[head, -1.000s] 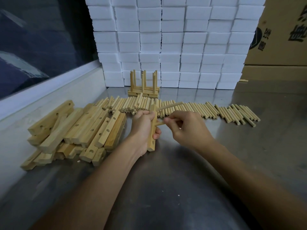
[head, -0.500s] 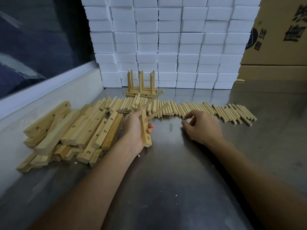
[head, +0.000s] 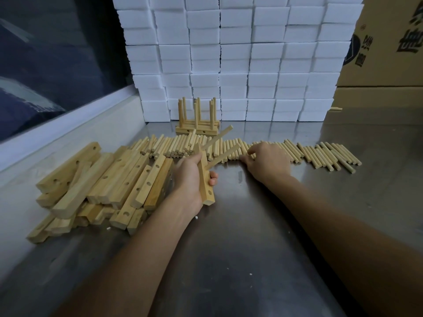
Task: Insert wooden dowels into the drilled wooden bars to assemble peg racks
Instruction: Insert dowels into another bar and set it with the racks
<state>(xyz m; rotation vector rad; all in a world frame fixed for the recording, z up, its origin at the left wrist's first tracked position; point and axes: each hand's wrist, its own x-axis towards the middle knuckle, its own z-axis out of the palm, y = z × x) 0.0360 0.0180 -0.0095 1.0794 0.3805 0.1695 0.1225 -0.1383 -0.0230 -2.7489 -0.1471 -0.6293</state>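
Left hand [head: 191, 179] wrapped round a drilled bar [head: 205, 179], two dowels [head: 223, 154] already seated, one hole open near its lower end. Right hand [head: 266, 160], just beside, fingers curled onto the dowel row [head: 309, 153]; pinch unclear. Beyond, finished racks [head: 196, 124]; left, bar pile [head: 103, 184] untouched on tabletop [head: 251, 236].

Pale yellow wood bars [head: 109, 184] lower left, matching tan dowels [head: 309, 152] mid-frame, grey steel table [head: 251, 248], white foam blocks [head: 235, 60] top centre, brown carton [head: 389, 42] black print upper right
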